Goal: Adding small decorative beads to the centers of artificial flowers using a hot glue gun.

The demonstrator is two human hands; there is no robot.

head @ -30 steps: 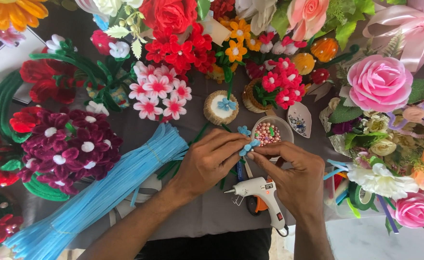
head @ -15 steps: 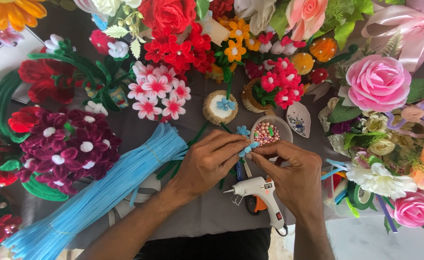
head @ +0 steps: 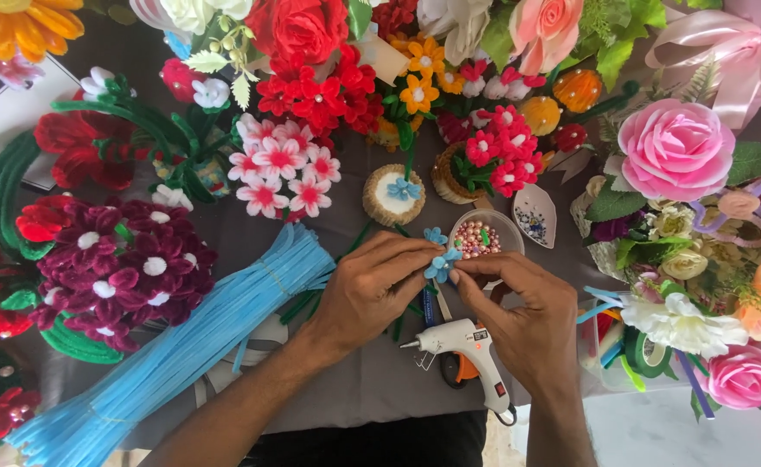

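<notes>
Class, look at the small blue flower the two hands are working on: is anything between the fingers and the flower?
Nothing visible. The fingers of the left hand and the right hand already pinch the small blue flower directly, above the bowl of beads; the glue gun lies below, apart.

Your grey table (head: 372, 389) carries a blue pipe-cleaner bundle (head: 182, 346), white glue gun (head: 471, 346), bead bowl (head: 482, 235), and flowers (head: 281, 169).

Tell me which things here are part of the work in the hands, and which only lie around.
In use: small blue flower, pinched between left hand and right hand; bead bowl beside them.

Lying about: glue gun, blue pipe-cleaner bundle, pink rose, red rose.
</notes>
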